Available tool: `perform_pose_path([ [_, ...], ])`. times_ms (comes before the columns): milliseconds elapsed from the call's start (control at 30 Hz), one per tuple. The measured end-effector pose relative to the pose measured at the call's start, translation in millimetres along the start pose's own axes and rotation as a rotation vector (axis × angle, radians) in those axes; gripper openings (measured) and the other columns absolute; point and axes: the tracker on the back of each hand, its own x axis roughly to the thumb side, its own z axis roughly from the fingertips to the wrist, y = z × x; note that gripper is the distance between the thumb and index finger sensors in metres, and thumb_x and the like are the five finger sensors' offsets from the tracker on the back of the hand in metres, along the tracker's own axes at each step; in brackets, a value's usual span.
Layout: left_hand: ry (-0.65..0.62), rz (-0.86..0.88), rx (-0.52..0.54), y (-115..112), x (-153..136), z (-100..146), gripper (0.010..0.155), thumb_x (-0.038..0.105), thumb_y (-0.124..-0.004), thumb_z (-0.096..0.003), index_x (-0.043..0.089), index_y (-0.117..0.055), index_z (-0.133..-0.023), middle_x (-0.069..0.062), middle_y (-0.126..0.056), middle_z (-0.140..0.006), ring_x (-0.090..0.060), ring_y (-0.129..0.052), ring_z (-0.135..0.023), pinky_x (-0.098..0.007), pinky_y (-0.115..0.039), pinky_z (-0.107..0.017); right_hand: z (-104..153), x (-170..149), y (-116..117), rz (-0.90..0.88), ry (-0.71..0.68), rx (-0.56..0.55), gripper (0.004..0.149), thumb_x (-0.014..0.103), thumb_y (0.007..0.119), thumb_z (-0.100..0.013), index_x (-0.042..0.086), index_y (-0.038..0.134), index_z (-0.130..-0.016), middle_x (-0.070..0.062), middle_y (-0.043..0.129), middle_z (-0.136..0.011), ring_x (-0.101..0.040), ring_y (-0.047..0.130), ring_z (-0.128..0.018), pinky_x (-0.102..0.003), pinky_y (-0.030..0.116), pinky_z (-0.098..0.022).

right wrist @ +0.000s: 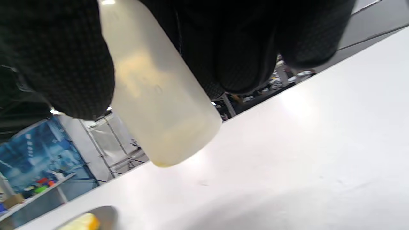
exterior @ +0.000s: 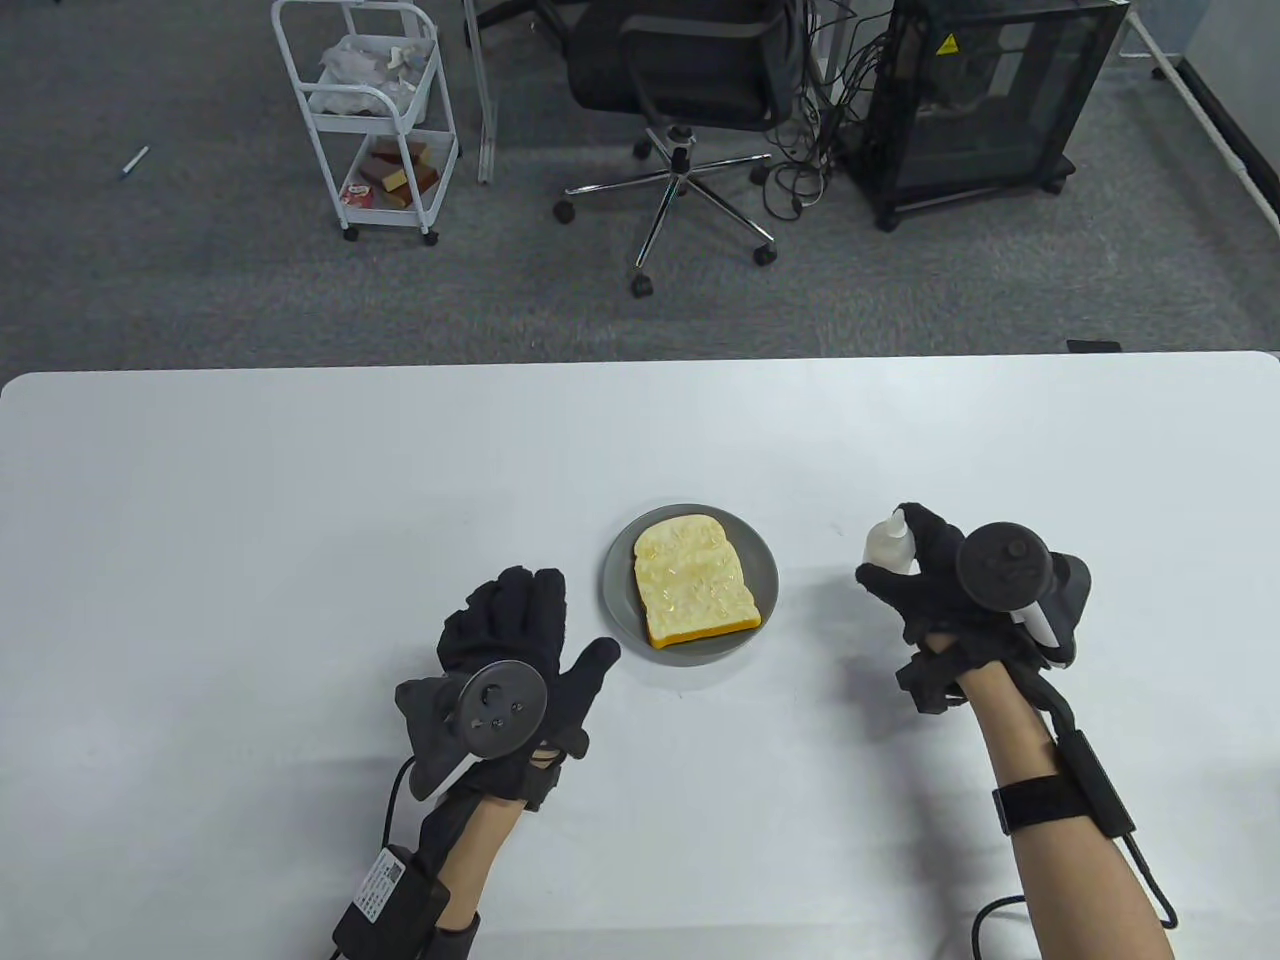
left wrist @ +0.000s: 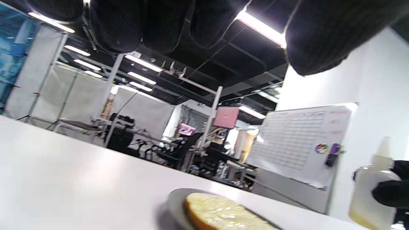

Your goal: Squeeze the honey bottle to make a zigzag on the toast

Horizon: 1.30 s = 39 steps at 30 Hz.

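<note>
A slice of toast point(exterior: 695, 582) with a glossy top lies on a grey plate point(exterior: 622, 592) in the middle of the table. It also shows in the left wrist view point(left wrist: 223, 214). My right hand point(exterior: 925, 580) grips a pale, translucent honey bottle point(exterior: 890, 543) upright, right of the plate, nozzle up. The right wrist view shows the bottle point(right wrist: 159, 95) held between gloved fingers point(right wrist: 64, 60), its base near the table. My left hand point(exterior: 530, 640) rests flat on the table just left of the plate, fingers spread and empty.
The white table point(exterior: 300, 480) stretches wide on both sides. Beyond its far edge stand a white cart point(exterior: 370, 120), an office chair point(exterior: 690, 90) and a black cabinet point(exterior: 990, 100) on grey carpet.
</note>
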Motion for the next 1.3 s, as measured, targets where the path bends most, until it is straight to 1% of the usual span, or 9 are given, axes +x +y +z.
perform_pose_path([
  [133, 0.038, -0.03, -0.021, -6, -14, -4, 0.08, 0.068, -0.078, -0.0524, 0.018, -0.052, -0.109, -0.024, -0.053, -0.114, -0.059, -0.059, -0.099, -0.076, -0.048, -0.067, -12, -14, 12, 0.032, 0.088, 0.0, 0.081, 0.048, 0.102, -0.038, 0.008, 0.068, -0.101, -0.021, 0.089, -0.09, -0.046, 0.09, -0.071, -0.06, 0.077, -0.05],
  [267, 0.053, -0.179, -0.066, -12, -23, -8, 0.083, 0.073, -0.074, -0.0516, 0.02, -0.048, -0.11, -0.023, -0.05, -0.115, -0.059, -0.056, -0.101, -0.077, -0.045, -0.068, -21, -26, 21, 0.032, 0.16, 0.007, 0.082, 0.046, 0.102, -0.038, 0.003, 0.068, -0.099, -0.022, 0.089, -0.09, -0.046, 0.09, -0.07, -0.06, 0.077, -0.049],
  [633, 0.077, -0.173, -0.119, -22, -26, -9, 0.083, 0.072, -0.073, -0.052, 0.019, -0.047, -0.111, -0.022, -0.048, -0.117, -0.06, -0.053, -0.101, -0.077, -0.042, -0.068, -36, -42, 33, 0.087, 0.245, -0.017, 0.084, 0.043, 0.102, -0.037, 0.0, 0.067, -0.099, -0.023, 0.088, -0.089, -0.046, 0.09, -0.07, -0.058, 0.078, -0.048],
  [700, 0.077, -0.167, -0.12, -22, -26, -9, 0.083, 0.072, -0.073, -0.0521, 0.019, -0.047, -0.111, -0.023, -0.047, -0.117, -0.061, -0.052, -0.101, -0.077, -0.042, -0.068, -36, -45, 35, 0.042, 0.267, -0.035, 0.084, 0.043, 0.102, -0.037, -0.001, 0.066, -0.099, -0.024, 0.088, -0.089, -0.047, 0.09, -0.07, -0.059, 0.077, -0.048],
  [800, 0.082, -0.169, -0.127, -22, -26, -9, 0.083, 0.072, -0.073, -0.0521, 0.019, -0.047, -0.111, -0.023, -0.047, -0.117, -0.061, -0.052, -0.102, -0.077, -0.041, -0.068, -36, -46, 33, 0.062, 0.271, -0.017, 0.09, 0.046, 0.1, -0.037, -0.003, 0.062, -0.101, -0.026, 0.085, -0.092, -0.05, 0.086, -0.073, -0.061, 0.075, -0.049],
  [900, 0.082, -0.165, -0.117, -20, -26, -9, 0.083, 0.073, -0.072, -0.0518, 0.019, -0.047, -0.111, -0.023, -0.047, -0.117, -0.061, -0.052, -0.102, -0.077, -0.041, -0.068, -30, -44, 23, 0.047, 0.245, -0.046, 0.095, 0.05, 0.098, -0.038, -0.005, 0.056, -0.103, -0.028, 0.079, -0.095, -0.053, 0.081, -0.076, -0.063, 0.073, -0.049],
  [1067, 0.062, -0.185, -0.105, -16, -23, -9, 0.084, 0.074, -0.07, -0.0512, 0.019, -0.047, -0.111, -0.023, -0.047, -0.117, -0.06, -0.052, -0.102, -0.078, -0.04, -0.068, -8, -31, -2, 0.044, 0.116, -0.071, 0.092, 0.052, 0.092, -0.042, -0.004, 0.055, -0.104, -0.029, 0.076, -0.096, -0.055, 0.08, -0.077, -0.064, 0.072, -0.05],
  [1133, 0.054, -0.193, -0.105, -15, -21, -9, 0.083, 0.074, -0.07, -0.0516, 0.02, -0.047, -0.111, -0.023, -0.047, -0.117, -0.06, -0.052, -0.102, -0.078, -0.04, -0.068, 4, -24, -14, 0.063, 0.088, -0.057, 0.091, 0.053, 0.09, -0.043, -0.005, 0.055, -0.105, -0.03, 0.075, -0.097, -0.055, 0.081, -0.076, -0.064, 0.073, -0.05],
  [1300, 0.039, -0.186, -0.08, -8, -17, -8, 0.083, 0.075, -0.068, -0.0517, 0.02, -0.047, -0.111, -0.023, -0.048, -0.117, -0.06, -0.053, -0.102, -0.078, -0.04, -0.068, 43, 3, -35, 0.143, -0.061, -0.135, 0.091, 0.053, 0.088, -0.045, -0.006, 0.054, -0.105, -0.032, 0.073, -0.098, -0.056, 0.08, -0.077, -0.065, 0.072, -0.05],
])
